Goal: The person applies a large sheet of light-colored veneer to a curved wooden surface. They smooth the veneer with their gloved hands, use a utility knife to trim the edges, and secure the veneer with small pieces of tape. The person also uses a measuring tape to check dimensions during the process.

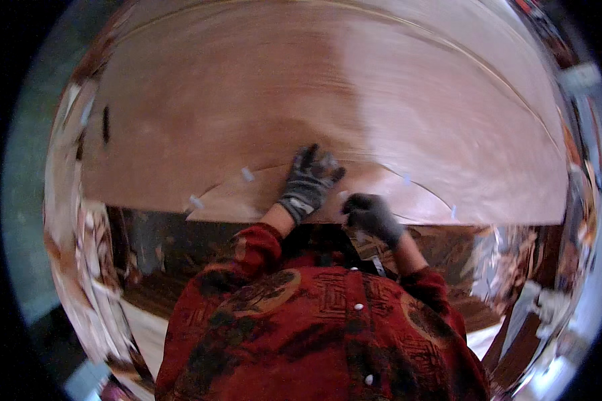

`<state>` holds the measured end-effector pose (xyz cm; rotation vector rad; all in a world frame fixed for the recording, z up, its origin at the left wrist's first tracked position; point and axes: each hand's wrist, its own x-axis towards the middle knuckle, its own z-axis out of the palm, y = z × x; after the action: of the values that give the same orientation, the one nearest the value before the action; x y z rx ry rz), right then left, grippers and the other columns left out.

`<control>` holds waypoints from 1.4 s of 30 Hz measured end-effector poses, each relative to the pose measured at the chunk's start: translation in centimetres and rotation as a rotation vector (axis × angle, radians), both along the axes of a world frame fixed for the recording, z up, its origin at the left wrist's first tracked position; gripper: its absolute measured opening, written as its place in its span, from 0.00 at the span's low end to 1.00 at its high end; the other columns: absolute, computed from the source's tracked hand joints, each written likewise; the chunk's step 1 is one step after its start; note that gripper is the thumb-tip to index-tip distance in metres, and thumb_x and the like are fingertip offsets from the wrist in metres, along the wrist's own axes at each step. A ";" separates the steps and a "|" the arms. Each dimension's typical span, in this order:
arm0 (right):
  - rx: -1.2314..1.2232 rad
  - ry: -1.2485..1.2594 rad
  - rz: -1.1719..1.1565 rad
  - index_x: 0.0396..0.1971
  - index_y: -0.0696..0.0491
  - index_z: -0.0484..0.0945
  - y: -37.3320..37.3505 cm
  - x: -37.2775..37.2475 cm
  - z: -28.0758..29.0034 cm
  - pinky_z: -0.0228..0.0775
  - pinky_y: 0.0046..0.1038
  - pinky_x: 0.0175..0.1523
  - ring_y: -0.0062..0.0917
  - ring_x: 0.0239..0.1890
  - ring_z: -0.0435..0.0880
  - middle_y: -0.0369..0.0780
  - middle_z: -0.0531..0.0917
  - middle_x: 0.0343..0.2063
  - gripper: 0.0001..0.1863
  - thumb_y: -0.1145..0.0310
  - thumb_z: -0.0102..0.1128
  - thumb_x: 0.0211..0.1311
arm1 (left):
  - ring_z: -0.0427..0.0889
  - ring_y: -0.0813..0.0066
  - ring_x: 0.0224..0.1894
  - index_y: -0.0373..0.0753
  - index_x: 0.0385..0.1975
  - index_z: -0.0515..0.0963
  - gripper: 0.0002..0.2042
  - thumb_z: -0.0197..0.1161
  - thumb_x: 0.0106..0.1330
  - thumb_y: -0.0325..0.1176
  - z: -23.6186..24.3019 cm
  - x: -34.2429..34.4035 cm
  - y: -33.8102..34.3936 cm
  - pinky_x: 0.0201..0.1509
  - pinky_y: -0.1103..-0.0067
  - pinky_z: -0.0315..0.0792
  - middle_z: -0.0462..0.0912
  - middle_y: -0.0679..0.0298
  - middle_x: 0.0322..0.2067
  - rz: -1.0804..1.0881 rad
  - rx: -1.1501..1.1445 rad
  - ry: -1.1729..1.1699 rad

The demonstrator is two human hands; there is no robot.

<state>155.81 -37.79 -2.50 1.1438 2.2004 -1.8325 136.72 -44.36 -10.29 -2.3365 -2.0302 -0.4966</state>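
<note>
A wide reddish-brown sheet that looks like wood veneer (214, 113) lies in front of me. At its near edge is a curved-edged piece (234, 200) of similar colour, with small pale tape strips (247, 174) across its curved outline. My left hand (310, 184), in a dark grey glove, rests on the sheet near the top of that curve, fingers spread. Just right of it, my right hand (373, 217), also gloved, is closed over the near edge. A tiny white bit (343, 194) shows by its fingertips; whether it is held I cannot tell.
A long curved line (448, 41) crosses the far part of the sheet. A short dark mark or slot (106, 124) shows at its left. Below the near edge are brown sheets (160, 267) and crumpled, torn scraps (505, 264). More ragged sheet edges (80, 267) stand along the left.
</note>
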 end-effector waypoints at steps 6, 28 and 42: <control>-0.188 0.274 -0.126 0.33 0.61 0.76 4.5 1.2 4.4 0.70 0.20 0.33 0.20 0.27 0.78 0.40 0.81 0.26 0.12 0.67 0.47 0.64 | 0.56 0.51 0.61 0.47 0.56 0.67 0.26 0.57 0.55 0.44 1.5 -1.6 -1.7 0.65 0.59 0.47 0.60 0.59 0.60 0.129 0.032 -0.017; -0.270 0.169 0.133 0.31 0.60 0.76 -3.2 -9.0 3.4 0.69 0.22 0.34 0.20 0.26 0.77 0.39 0.80 0.25 0.12 0.67 0.49 0.63 | 0.50 0.50 0.65 0.43 0.59 0.60 0.33 0.55 0.54 0.51 0.6 -15.4 -14.3 0.66 0.53 0.37 0.56 0.58 0.62 0.801 0.151 -0.040; 0.405 0.036 0.460 0.28 0.56 0.77 -11.2 -22.6 -4.5 0.69 0.26 0.30 0.25 0.25 0.78 0.41 0.80 0.24 0.13 0.63 0.49 0.62 | 0.54 0.40 0.61 0.35 0.60 0.54 0.36 0.62 0.52 0.38 1.1 -18.1 -24.3 0.60 0.51 0.52 0.60 0.51 0.58 0.732 0.402 -0.156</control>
<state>133.17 -48.94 -6.97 0.5612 2.6469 -1.2715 118.60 -68.68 -9.15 -1.2506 -2.3603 -0.9334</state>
